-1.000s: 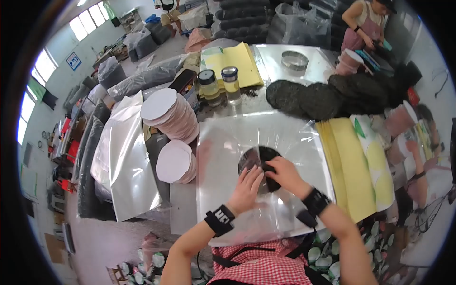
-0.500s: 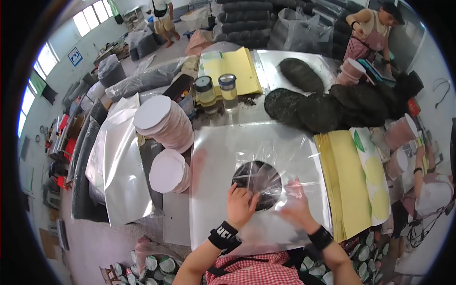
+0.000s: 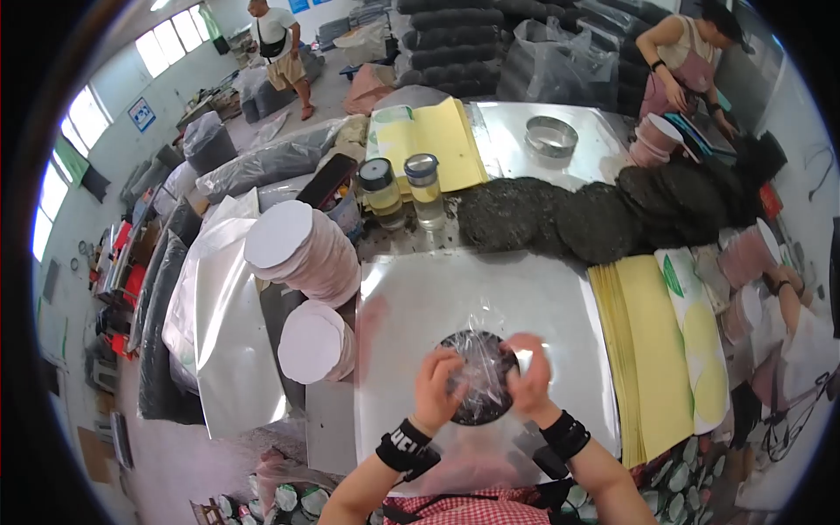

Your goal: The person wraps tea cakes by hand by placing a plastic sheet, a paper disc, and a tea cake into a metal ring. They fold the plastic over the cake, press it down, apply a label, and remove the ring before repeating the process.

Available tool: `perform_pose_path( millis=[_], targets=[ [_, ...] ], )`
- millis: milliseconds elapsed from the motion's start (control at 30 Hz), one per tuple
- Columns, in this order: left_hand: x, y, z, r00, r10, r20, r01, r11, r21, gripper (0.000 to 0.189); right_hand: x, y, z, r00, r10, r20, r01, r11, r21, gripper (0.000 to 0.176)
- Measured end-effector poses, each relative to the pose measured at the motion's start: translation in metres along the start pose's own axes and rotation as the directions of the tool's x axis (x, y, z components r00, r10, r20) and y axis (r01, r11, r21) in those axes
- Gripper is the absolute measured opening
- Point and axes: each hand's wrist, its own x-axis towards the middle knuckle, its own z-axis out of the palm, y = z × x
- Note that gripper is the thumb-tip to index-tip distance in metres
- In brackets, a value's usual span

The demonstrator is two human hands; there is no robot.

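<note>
A round black disc (image 3: 492,415), apparently dried seaweed, lies flat on the shiny metal sheet (image 3: 398,350) in front of me. Clear plastic film (image 3: 483,360) is bunched up over its top. At the disc's left edge, my left hand (image 3: 437,389) has its fingers curled in on the film. Opposite it, my right hand (image 3: 530,376) bends its fingers and thumb around film at the right edge. The right fingertips are slightly blurred. Both wrists wear black bands.
Overlapping black discs (image 3: 597,222) lie beyond the sheet, near a metal ring (image 3: 551,136). Yellow paper (image 3: 649,350) is stacked at right. Round pale paper stacks (image 3: 312,343) stand at left, with two lidded jars (image 3: 426,194) behind. A co-worker (image 3: 678,61) stands back right.
The film, spread wide before, is now gathered over the disc, and my hands have closed in on both sides. At the back, a metal ring shows where a black disc lay.
</note>
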Motion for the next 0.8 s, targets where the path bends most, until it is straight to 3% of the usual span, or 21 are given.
perform_pose_path(
  millis=[33,67,133,167,200,233,267,300,333,367,400,433,467,500,567,633,733,800],
  targets=[
    [0.005,-0.001,0.000,1.000,-0.006,-0.009,0.006,1.000,0.006,0.050,0.011,0.005,0.005,1.000,-0.004,0.010,0.004,1.000,0.006,0.049],
    [0.005,0.000,-0.001,0.997,-0.048,0.058,0.047,0.999,0.024,0.048,0.022,0.013,0.012,0.984,0.133,0.118,-0.148,0.980,0.130,0.044],
    [0.001,0.012,0.003,0.986,-0.099,0.133,0.095,0.995,0.037,0.045,0.059,0.014,0.023,0.867,0.345,0.359,-0.459,0.834,0.307,0.037],
    [0.004,0.014,0.008,0.983,-0.185,0.017,0.186,0.982,-0.040,0.046,0.071,0.014,0.026,0.782,0.397,0.481,-0.589,0.723,0.361,0.034],
    [0.005,0.016,0.010,0.956,-0.280,-0.089,0.268,0.955,-0.125,0.047,0.059,0.000,0.026,0.781,0.397,0.481,-0.590,0.721,0.364,0.034],
    [0.005,0.018,0.013,0.955,-0.284,-0.086,0.272,0.954,-0.123,0.047,0.033,-0.025,0.024,0.894,0.134,0.427,-0.208,0.969,0.131,0.035],
    [0.008,0.018,0.016,0.939,-0.292,-0.183,0.252,0.944,-0.212,0.053,0.013,-0.040,0.023,0.881,-0.160,0.446,0.241,0.962,-0.130,0.036],
    [0.012,0.017,0.019,0.911,-0.306,-0.277,0.220,0.928,-0.302,0.060,-0.002,-0.039,0.022,0.881,-0.161,0.444,0.243,0.960,-0.135,0.036],
    [0.013,0.008,0.020,0.909,-0.311,-0.277,0.221,0.924,-0.311,0.060,-0.017,-0.033,0.017,0.864,-0.165,0.475,0.274,0.946,-0.171,0.036],
    [0.007,-0.006,0.017,0.998,-0.064,-0.021,0.062,0.996,-0.060,0.068,-0.035,-0.030,0.012,0.850,-0.152,0.505,0.288,0.936,-0.202,0.036],
    [0.000,-0.014,0.011,0.943,0.133,0.306,-0.178,0.976,0.123,0.077,-0.036,-0.030,0.011,0.858,-0.119,0.499,0.253,0.944,-0.210,0.036],
    [0.006,-0.011,0.003,0.889,0.157,0.431,-0.227,0.967,0.116,0.080,-0.020,-0.025,0.011,0.814,0.040,0.579,0.085,0.979,-0.186,0.035],
    [0.007,0.004,-0.001,0.878,0.160,0.450,-0.226,0.969,0.096,0.080,-0.011,-0.019,0.011,0.735,0.181,0.653,-0.085,0.981,-0.177,0.035],
    [0.010,0.021,-0.007,0.873,0.069,0.483,-0.158,0.977,0.145,0.080,-0.016,-0.012,0.018,0.798,0.075,0.598,0.034,0.985,-0.168,0.029],
    [0.013,0.027,-0.005,0.830,-0.055,0.555,-0.100,0.964,0.246,0.080,-0.024,-0.013,0.011,0.816,0.051,0.575,0.074,0.979,-0.192,0.027],
    [0.010,0.026,-0.002,0.814,-0.055,0.578,-0.149,0.942,0.300,0.079,-0.013,-0.014,0.007,0.830,0.006,0.557,0.131,0.970,-0.205,0.026],
    [0.008,0.022,0.005,0.767,-0.048,0.640,-0.251,0.895,0.369,0.080,-0.003,-0.016,-0.009,0.883,0.073,0.463,0.134,0.907,-0.399,0.024],
    [0.011,0.024,0.006,0.760,-0.083,0.645,-0.233,0.892,0.388,0.079,0.007,-0.008,-0.004,0.760,0.278,0.587,0.156,0.800,-0.580,0.014]
  ],
)
